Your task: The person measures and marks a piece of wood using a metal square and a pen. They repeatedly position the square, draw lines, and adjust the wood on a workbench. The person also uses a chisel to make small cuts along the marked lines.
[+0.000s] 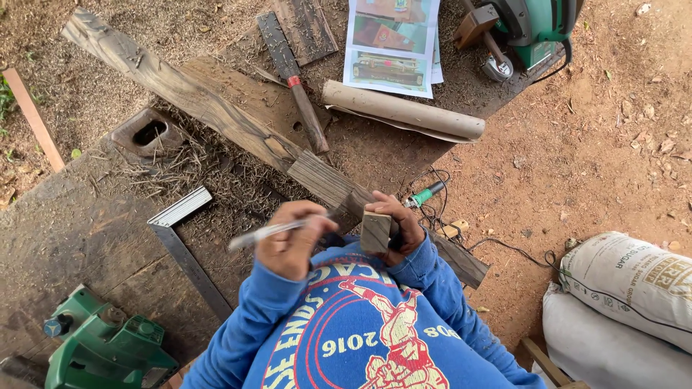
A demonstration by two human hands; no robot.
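My left hand [290,241] grips a silver pen [261,233] that points left, close to my chest. In my right hand [398,222] a small grey wooden block [375,231] stands upright, held at its right side. Both hands hover just above the near end of a long weathered plank [216,108], which runs diagonally from the far left toward me. My blue printed sweatshirt [360,331] fills the bottom of the view.
A metal try square [180,238] lies to the left on the dark wooden worktop [86,223]. A green power tool [108,349] sits at bottom left, another [533,25] at top right. A cardboard tube [404,109], printed sheets [393,43], a wooden-handled blade tool [295,83], a green-handled screwdriver [425,194] and white sacks [627,302] lie around.
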